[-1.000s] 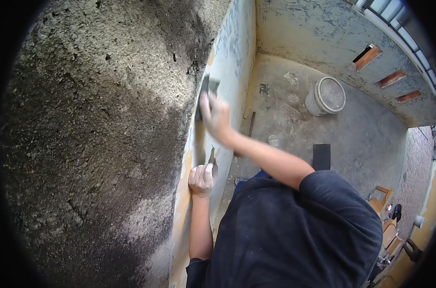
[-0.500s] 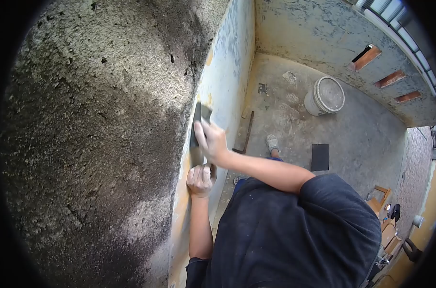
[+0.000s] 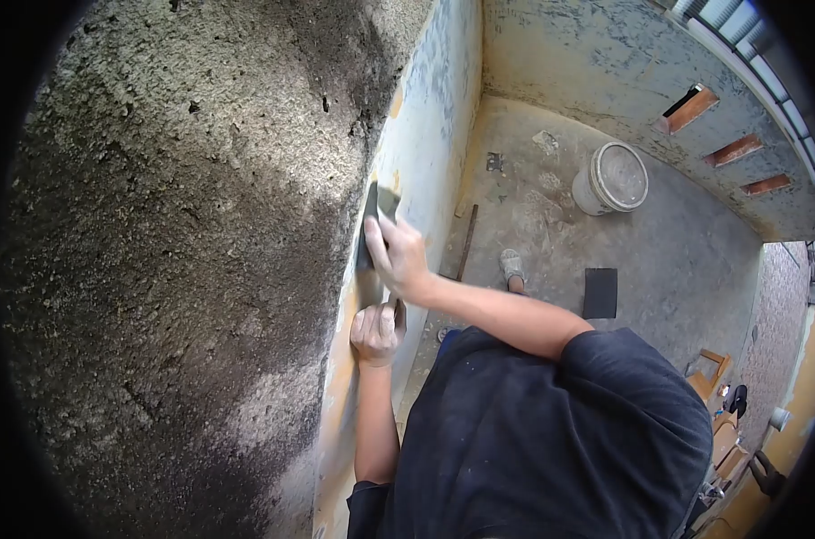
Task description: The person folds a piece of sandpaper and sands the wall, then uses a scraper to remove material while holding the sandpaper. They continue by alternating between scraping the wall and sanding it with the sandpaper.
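In the head view, my right hand (image 3: pixel 402 259) is closed on a dark, thin, flat piece (image 3: pixel 371 202), which looks like a folded sheet of sandpaper. It presses this against the top edge of the pale, patchily painted wall (image 3: pixel 416 157). Just below, my left hand (image 3: pixel 377 333) is a whitened fist at the same edge, its fingers curled towards the wall. A brownish, shiny strip (image 3: pixel 369 286) shows between the two hands, and a dark edge juts out beside the left knuckles. What the left fingers grip is hidden.
Rough, dark-stained concrete (image 3: pixel 201 269) fills the left side. On the floor stand a lidded white bucket (image 3: pixel 618 178), a dark rectangular sheet (image 3: pixel 600 293) and a thin bar (image 3: pixel 468 242) near the wall. A wooden frame (image 3: pixel 713 368) and assorted items lie at the lower right.
My right hand and the dark piece have shifted very slightly along the wall's edge. My left hand stays almost in place. The whole view has moved a little.
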`<state>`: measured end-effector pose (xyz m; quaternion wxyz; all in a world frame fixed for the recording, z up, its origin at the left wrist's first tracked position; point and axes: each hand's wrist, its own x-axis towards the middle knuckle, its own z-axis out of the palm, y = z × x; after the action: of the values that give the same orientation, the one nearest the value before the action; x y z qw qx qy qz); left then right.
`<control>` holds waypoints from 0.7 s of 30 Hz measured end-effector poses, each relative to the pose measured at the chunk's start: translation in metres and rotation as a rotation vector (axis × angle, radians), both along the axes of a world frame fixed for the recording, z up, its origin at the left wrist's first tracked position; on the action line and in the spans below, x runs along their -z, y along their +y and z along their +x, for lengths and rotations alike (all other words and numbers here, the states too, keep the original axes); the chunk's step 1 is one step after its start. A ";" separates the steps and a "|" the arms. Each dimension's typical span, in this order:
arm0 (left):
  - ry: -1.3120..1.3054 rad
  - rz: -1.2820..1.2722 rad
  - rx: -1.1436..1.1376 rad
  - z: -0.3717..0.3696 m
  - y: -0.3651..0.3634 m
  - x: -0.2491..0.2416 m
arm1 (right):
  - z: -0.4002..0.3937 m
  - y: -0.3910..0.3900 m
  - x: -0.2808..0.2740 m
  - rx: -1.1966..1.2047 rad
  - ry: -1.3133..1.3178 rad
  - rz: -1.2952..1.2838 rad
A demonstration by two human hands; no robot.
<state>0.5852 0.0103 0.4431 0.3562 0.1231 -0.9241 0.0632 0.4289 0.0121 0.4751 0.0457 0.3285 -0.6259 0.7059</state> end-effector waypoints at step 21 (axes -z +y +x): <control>0.021 0.031 -0.112 -0.006 0.007 -0.003 | -0.107 -0.048 -0.019 0.121 -0.081 0.094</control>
<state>0.5795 0.0175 0.4458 0.3596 0.1807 -0.9130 0.0673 0.3220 -0.0355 0.4943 0.0474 0.2630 -0.6783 0.6844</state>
